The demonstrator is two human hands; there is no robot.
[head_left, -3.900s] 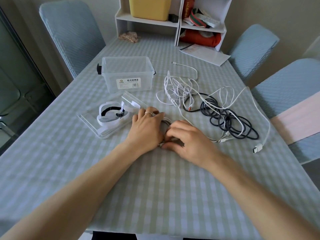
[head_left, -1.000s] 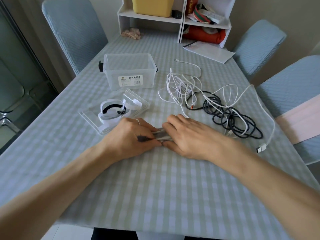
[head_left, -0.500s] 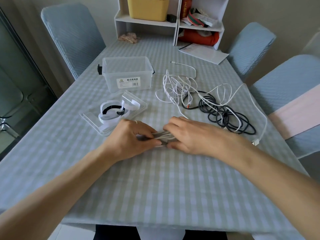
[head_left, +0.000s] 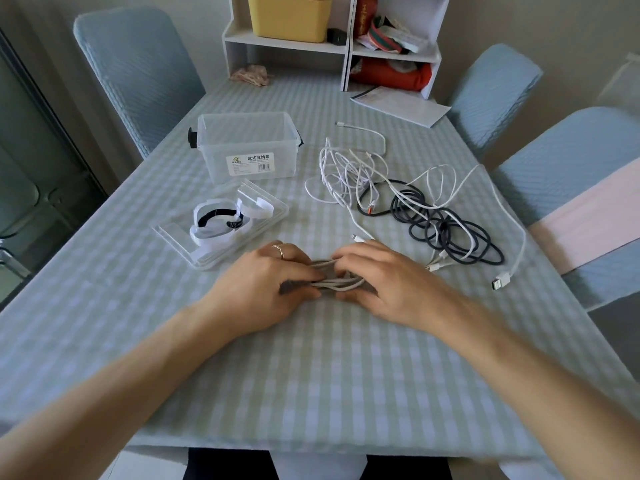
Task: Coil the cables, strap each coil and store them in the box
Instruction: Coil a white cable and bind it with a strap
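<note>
A flattened coil of white cable (head_left: 337,280) lies on the table between my hands. My left hand (head_left: 263,285) pinches its left end together with a dark grey strap (head_left: 291,286). My right hand (head_left: 377,282) grips the coil's right end. Behind them lie loose white cables (head_left: 349,171) tangled with a black cable (head_left: 446,226). The clear plastic box (head_left: 247,147) stands open at the back left. Its lid (head_left: 221,226) lies upside down in front of it and holds white and black straps (head_left: 216,220).
A white shelf unit (head_left: 332,46) with a yellow bin stands at the table's far end, a paper sheet (head_left: 398,103) beside it. Blue chairs (head_left: 138,71) surround the table. A white USB plug (head_left: 500,282) lies right of my hands.
My left hand has slid leftwards off the coil's middle to its left end. The dark strap now shows at the coil, and the coil looks pressed flatter between both hands.
</note>
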